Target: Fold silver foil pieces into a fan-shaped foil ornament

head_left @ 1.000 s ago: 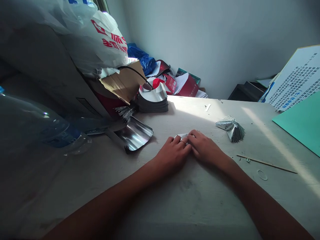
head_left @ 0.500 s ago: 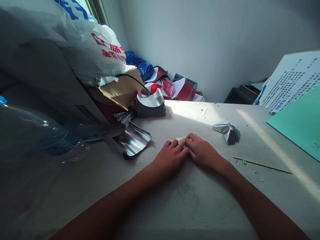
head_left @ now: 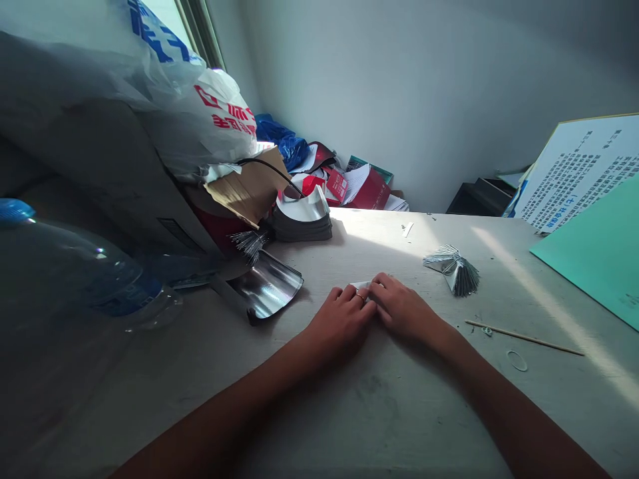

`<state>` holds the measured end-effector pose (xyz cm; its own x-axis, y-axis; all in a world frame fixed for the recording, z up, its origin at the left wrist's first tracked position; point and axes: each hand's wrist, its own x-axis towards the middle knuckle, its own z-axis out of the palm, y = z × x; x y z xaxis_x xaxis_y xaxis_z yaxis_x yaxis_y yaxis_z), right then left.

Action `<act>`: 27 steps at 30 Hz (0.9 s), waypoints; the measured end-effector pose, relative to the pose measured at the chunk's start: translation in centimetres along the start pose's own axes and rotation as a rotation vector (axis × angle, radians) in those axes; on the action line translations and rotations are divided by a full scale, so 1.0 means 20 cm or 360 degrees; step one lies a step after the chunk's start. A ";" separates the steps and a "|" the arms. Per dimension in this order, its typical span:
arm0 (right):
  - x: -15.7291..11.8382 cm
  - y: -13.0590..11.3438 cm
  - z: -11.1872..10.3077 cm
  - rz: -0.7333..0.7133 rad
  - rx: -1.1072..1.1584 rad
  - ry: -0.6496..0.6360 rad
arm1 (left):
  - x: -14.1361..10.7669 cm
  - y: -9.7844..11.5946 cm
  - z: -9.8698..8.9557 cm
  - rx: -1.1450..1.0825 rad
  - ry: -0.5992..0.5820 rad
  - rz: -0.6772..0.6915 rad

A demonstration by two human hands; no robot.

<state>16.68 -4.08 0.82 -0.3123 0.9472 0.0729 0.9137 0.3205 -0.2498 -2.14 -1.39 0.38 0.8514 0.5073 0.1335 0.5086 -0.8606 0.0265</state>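
A small piece of silvery-white foil paper [head_left: 360,285] lies on the table, mostly covered by my fingers. My left hand [head_left: 344,316], with a ring on one finger, presses its curled fingers down on the paper's left side. From the right, my right hand [head_left: 399,305] pinches the same piece, its fingertips meeting those of the left. To the right of my hands sits a fan-shaped bundle of folded silver foil [head_left: 456,271]. Left of them lies a curved stack of shiny silver sheets [head_left: 273,283].
A thin wooden stick [head_left: 529,336] and a rubber band [head_left: 516,360] lie at the right. Another stack of silver sheets [head_left: 302,223] stands at the back. A large clear bottle [head_left: 114,279] and plastic bags [head_left: 210,120] crowd the left. A green folder [head_left: 594,253] leans at far right.
The view has tilted slightly, so everything sits a little lower in the picture. Both hands stay together on the foil paper with hardly any movement.
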 end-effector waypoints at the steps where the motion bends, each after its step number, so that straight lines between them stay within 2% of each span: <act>1: 0.00 0.00 0.00 0.0005 -0.0002 -0.0006 | 0.00 0.00 0.00 0.0002 0.0001 0.0002; 14: 0.00 0.00 -0.01 0.0003 0.0022 -0.0010 | 0.00 0.00 -0.01 0.0002 -0.0049 -0.0004; 27: 0.01 0.01 0.00 -0.0004 -0.0001 -0.0008 | 0.00 -0.01 0.01 0.0036 0.0041 0.0027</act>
<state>16.77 -3.94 0.77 -0.3158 0.9463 0.0685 0.9132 0.3228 -0.2489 -2.19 -1.29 0.28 0.8563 0.4913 0.1590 0.4974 -0.8675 0.0017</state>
